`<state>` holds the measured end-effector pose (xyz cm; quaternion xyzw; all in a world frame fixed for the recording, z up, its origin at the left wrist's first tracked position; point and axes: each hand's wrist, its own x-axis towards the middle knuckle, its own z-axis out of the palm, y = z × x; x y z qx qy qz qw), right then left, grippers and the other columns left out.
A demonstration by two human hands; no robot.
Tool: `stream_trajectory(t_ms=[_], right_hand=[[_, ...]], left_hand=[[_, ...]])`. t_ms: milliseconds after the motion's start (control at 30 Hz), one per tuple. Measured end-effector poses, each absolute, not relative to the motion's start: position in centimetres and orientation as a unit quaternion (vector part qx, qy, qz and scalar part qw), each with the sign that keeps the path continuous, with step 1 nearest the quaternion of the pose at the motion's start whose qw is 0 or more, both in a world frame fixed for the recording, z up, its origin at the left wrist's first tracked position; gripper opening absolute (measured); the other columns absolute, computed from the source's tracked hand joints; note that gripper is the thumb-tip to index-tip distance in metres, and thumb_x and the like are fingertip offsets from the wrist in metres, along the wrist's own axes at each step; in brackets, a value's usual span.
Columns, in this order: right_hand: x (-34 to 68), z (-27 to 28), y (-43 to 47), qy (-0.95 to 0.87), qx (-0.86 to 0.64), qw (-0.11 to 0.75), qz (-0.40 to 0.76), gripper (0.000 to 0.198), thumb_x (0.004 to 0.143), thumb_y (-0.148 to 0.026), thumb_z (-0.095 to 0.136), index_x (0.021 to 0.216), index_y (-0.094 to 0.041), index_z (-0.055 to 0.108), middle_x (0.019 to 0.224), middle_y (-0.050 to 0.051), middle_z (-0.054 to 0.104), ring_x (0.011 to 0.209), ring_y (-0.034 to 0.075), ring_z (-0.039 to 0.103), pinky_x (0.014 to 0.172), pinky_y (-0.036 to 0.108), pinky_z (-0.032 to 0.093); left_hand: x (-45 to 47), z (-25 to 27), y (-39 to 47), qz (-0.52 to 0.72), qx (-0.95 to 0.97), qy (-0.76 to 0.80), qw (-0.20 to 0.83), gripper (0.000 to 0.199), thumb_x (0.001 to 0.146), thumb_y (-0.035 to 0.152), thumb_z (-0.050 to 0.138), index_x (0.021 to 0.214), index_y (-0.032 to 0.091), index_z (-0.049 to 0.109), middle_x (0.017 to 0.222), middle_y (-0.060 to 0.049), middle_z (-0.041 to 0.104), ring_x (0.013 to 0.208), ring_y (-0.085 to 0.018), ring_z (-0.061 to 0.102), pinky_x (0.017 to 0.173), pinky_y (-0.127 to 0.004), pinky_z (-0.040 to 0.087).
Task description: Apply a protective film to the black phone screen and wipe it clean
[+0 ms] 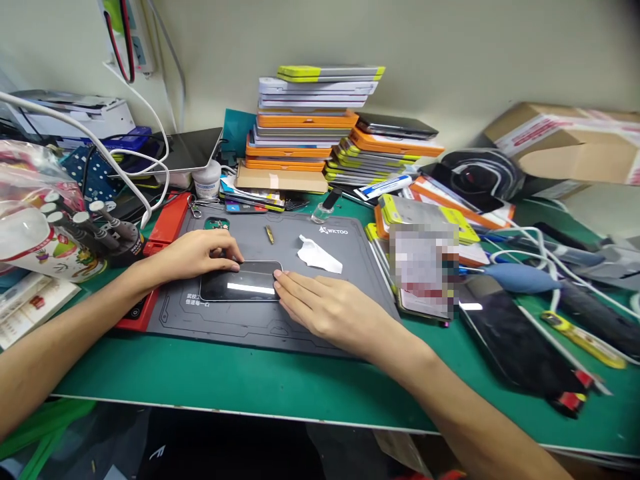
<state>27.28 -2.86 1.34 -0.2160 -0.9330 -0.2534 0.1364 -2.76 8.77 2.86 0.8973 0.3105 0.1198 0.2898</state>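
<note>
A smartphone (245,283) with a dark, glossy screen and a pale rim lies sideways on a grey work mat (320,320), a strip of light mirrored in it. Curled over its upper left part, my left hand (203,253) has its fingertips at the top edge and screen. From the other side, my right hand (325,303) presses its closed fingers against the phone's right end. The undersides of both hands are hidden. Beyond the phone are a small brass-coloured piece (270,235) and a crumpled white wipe (320,256).
Stacked flat boxes (295,133) stand against the wall. A small glass bottle (323,212) sits at the mat's far edge. Screwdrivers (107,230) stand at left. Another dark phone (520,340), a blue air blower (520,277) and a yellow cutter knife (583,339) lie at right.
</note>
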Motion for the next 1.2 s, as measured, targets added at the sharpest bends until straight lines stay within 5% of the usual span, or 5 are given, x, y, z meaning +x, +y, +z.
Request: stream_trajectory(t_ms=[467,767,933,1200], right_hand=[[27.0,1.9,-3.3,-0.926,-0.217,0.116,-0.285,0.030,0.099,0.003,0.055,0.118,0.000,0.077,0.126,0.020,0.081,0.107,0.027,0.081,0.077,0.035,0.069],[27.0,2.5,-2.9,-0.926,-0.253,0.120,-0.254,0.032,0.104,-0.006,0.056,0.131,-0.002,0.072,0.129,0.016,0.080,0.109,0.027,0.078,0.075,0.036,0.068],[27.0,2.3,-2.6,-0.911,-0.295,0.143,-0.249,0.043,0.104,-0.013,0.057,0.144,0.002,0.063,0.143,0.021,0.073,0.104,0.029,0.079,0.079,0.040,0.067],[27.1,1.6,-2.0,-0.910,-0.300,0.155,-0.242,0.044,0.105,-0.018,0.054,0.141,0.006,0.063,0.134,0.025,0.076,0.096,0.031,0.081,0.075,0.042,0.066]], left_hand=[[-2.7,3.4,8.5,0.095,0.901,0.308,0.291,0.026,0.102,0.050,0.067,0.106,0.024,0.074,0.113,-0.002,0.074,0.102,-0.019,0.070,0.091,-0.032,0.049],[-4.0,5.5,8.2,-0.030,0.900,0.296,0.320,0.079,0.079,0.063,0.088,0.144,0.027,0.060,0.141,-0.006,0.060,0.129,-0.026,0.058,0.108,-0.033,0.046],[-4.9,5.9,8.6,-0.069,0.895,0.277,0.343,0.084,0.084,0.056,0.087,0.157,0.035,0.049,0.156,-0.006,0.050,0.144,-0.030,0.048,0.119,-0.038,0.042],[-5.4,6.0,8.7,-0.067,0.890,0.263,0.367,0.086,0.083,0.044,0.090,0.157,0.034,0.048,0.156,-0.008,0.048,0.149,-0.031,0.044,0.127,-0.045,0.036]])
